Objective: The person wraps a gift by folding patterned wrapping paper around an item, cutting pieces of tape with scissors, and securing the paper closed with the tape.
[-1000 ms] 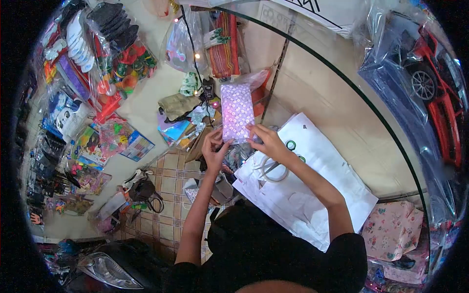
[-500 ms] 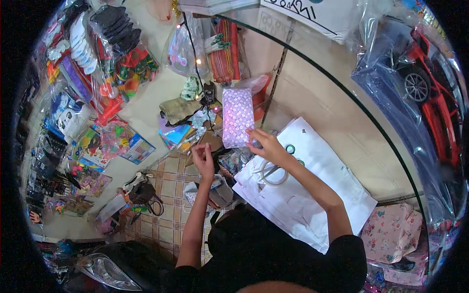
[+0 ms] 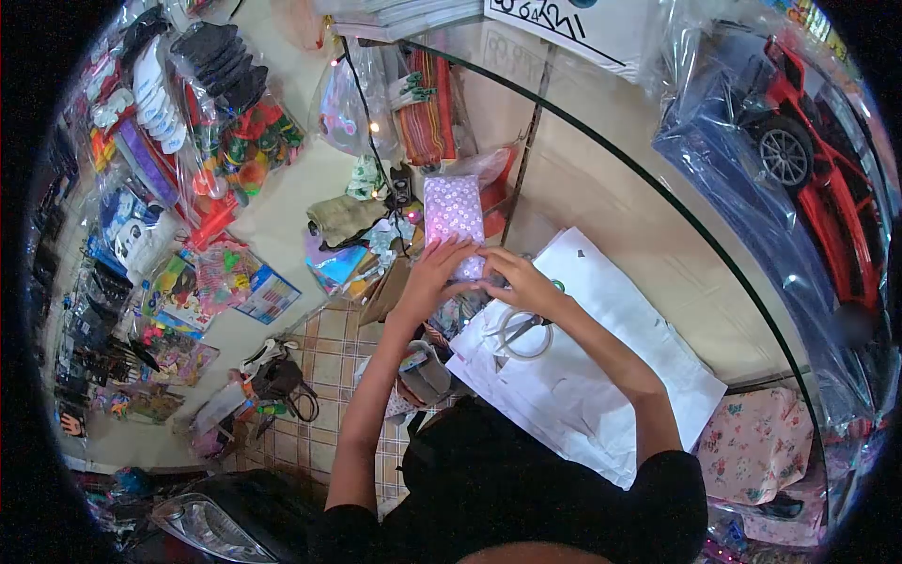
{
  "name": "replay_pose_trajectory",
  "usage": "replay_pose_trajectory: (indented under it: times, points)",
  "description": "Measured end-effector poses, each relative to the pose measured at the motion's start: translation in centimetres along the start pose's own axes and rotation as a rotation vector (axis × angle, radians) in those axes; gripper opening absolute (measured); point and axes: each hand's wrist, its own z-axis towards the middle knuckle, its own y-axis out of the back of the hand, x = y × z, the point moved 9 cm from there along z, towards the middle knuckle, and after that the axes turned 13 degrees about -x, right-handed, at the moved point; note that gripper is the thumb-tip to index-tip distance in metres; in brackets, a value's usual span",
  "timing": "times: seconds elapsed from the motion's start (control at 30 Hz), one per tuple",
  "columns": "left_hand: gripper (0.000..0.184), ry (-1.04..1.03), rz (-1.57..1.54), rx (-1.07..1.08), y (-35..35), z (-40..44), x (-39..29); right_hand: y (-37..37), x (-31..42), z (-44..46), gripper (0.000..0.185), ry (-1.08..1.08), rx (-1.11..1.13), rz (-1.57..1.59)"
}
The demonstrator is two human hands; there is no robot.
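Note:
A parcel in purple flowered wrapping (image 3: 453, 209) lies upright in view at the centre, beyond my hands. Over its near left part lies my left hand (image 3: 439, 276), its fingers together on the wrapping. My right hand (image 3: 516, 280) pinches the parcel's near right corner. The fingers of both hands almost meet at the near end and hide part of it. Just right of my right hand, scissors (image 3: 531, 324) and a roll of tape (image 3: 526, 336) rest on large white paper sheets (image 3: 601, 357).
A curved glass edge (image 3: 658, 184) sweeps across the right side. Beyond it stands a wrapped red toy car (image 3: 827, 197). Bagged toys (image 3: 249, 141) fill the left. A string of lights (image 3: 374, 128) hangs near the parcel. Pink floral fabric (image 3: 756, 442) lies lower right.
My left hand left the parcel's near left corner, drew back to the left, and has come back over its near part. My right hand has stayed at the right corner.

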Motion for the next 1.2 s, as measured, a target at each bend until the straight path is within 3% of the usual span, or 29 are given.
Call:
replay_pose_trajectory:
  times: [0.17,0.67,0.87,0.97,1.07,1.2]
  points:
    - [0.063,0.013,-0.001,-0.034,0.3,0.1,0.1,0.1,-1.0,-0.4,0.021,-0.055,-0.04,-0.049]
    - [0.049,0.023,0.003,-0.043,-0.2,-0.1,1.0,1.2,-1.6,0.2,0.024,0.046,-0.143,-0.051]
    - [0.05,0.02,-0.002,-0.035,-0.2,-0.1,0.9,2.9,-1.3,1.2,0.029,-0.003,-0.145,-0.174]
    - [0.051,0.009,-0.023,-0.066,0.1,-0.2,0.6,3.2,-1.6,1.7,0.027,-0.07,-0.022,-0.229]
    - [0.052,0.01,-0.028,-0.08,0.1,-0.3,0.5,3.5,-4.3,0.9,0.021,-0.202,-0.054,-0.387]
    - [0.05,0.048,0.027,-0.177,0.6,-1.0,0.6,1.3,-5.1,-1.0,0.022,-0.29,-0.129,0.07]
